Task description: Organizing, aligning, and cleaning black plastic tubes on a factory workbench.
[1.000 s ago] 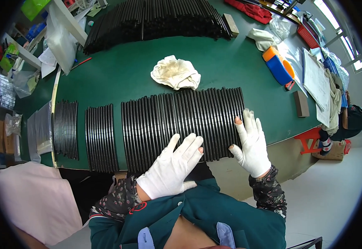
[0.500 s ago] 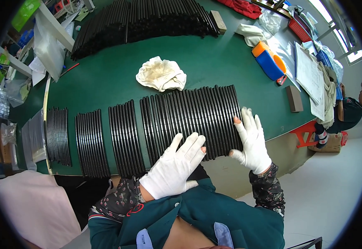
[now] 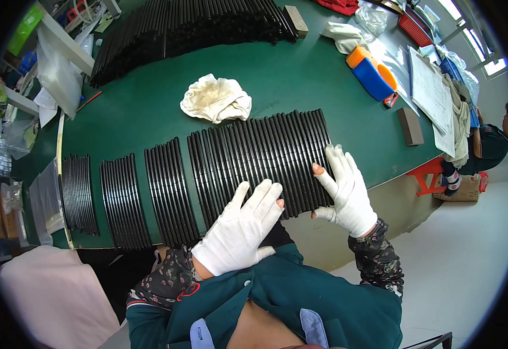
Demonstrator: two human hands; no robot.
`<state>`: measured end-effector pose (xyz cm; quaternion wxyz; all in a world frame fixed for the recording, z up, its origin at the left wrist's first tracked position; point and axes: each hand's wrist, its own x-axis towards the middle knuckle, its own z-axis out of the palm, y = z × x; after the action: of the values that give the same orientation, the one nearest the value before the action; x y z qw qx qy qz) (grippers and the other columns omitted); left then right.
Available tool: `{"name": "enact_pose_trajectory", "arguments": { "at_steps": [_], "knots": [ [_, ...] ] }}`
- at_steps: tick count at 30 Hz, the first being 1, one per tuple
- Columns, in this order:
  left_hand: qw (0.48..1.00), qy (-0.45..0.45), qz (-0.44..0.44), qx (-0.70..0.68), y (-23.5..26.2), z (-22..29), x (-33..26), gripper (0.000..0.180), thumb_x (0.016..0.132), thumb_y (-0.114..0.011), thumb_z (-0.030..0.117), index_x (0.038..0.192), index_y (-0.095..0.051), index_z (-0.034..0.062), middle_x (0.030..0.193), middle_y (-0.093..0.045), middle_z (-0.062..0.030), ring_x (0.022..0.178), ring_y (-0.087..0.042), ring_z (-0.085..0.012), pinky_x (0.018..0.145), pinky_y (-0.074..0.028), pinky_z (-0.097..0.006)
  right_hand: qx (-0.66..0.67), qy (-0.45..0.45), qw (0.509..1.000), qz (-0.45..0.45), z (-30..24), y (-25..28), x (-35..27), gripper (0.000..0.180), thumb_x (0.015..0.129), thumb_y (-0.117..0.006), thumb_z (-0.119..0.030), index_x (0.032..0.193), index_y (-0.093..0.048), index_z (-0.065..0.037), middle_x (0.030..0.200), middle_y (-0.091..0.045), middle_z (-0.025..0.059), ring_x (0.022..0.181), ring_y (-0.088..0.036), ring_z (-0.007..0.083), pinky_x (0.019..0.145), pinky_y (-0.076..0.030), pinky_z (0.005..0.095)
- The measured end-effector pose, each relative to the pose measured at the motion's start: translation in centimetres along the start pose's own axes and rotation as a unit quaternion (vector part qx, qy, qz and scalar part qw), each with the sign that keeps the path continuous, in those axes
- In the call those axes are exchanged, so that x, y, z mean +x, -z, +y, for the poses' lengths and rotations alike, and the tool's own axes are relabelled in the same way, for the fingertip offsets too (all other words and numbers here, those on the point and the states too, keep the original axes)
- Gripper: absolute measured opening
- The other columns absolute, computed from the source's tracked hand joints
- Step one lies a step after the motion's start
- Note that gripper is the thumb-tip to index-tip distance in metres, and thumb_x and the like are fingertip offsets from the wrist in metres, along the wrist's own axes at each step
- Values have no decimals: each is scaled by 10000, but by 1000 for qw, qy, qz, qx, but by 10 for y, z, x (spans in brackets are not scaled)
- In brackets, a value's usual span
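Observation:
A wide row of thin black rods (image 3: 260, 157) lies side by side near the front edge of the green table (image 3: 300, 81). My left hand (image 3: 239, 230), in a white glove, rests flat with fingers spread on the near ends of these rods. My right hand (image 3: 347, 189), also gloved with some fingertips cut open, stands against the right end of the same row. Three narrower groups of black rods lie to the left: one (image 3: 169, 189), another (image 3: 125, 200), and a third (image 3: 79, 195). Neither hand grips anything.
A crumpled white cloth (image 3: 216, 99) lies behind the rods. A large pile of black rods (image 3: 190, 26) fills the far side. An orange and blue tool (image 3: 373, 75), a brown block (image 3: 410, 125) and papers (image 3: 431, 93) sit at the right. Another person (image 3: 492, 142) sits past the table's right end.
A group of rods has been split off the left of the main row, leaving a new gap. Both hands stay on the right-hand row.

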<state>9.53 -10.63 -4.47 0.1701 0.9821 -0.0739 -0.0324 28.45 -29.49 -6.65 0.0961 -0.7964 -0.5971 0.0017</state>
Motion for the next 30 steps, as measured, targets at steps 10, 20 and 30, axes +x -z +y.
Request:
{"name": "enact_pose_trajectory", "arguments": {
  "at_steps": [10, 20, 30],
  "knots": [
    [1000, -18, 3, 12, -4, 2, 2, 828, 659, -789, 410, 1388, -434, 242, 1415, -378, -223, 1326, -361, -380, 1082, -277, -551, 9, -11, 1000, 15, -6, 1, 0, 974, 583, -759, -573, 1386, -404, -152, 1462, -315, 261, 1358, -310, 437, 1115, -257, 514],
    [999, -24, 42, -8, -1, 0, 4, 779, 630, -813, 312, 1321, -472, 193, 1396, -386, -241, 1307, -379, -396, 1039, -314, -561, 1, 2, 1000, 12, -2, 7, 6, 938, 672, -664, -656, 1396, -401, -122, 1470, -304, 262, 1362, -298, 441, 1115, -247, 523],
    [995, -52, 74, 30, -13, -2, 1, 697, 712, -744, 262, 1337, -446, 335, 1338, -424, -223, 1264, -398, -386, 1014, -344, -540, 37, 158, 983, 85, -34, 53, 127, 776, 734, -703, -387, 1354, -427, -9, 1381, -435, 258, 1295, -416, 419, 1036, -376, 453]
  ]
}}
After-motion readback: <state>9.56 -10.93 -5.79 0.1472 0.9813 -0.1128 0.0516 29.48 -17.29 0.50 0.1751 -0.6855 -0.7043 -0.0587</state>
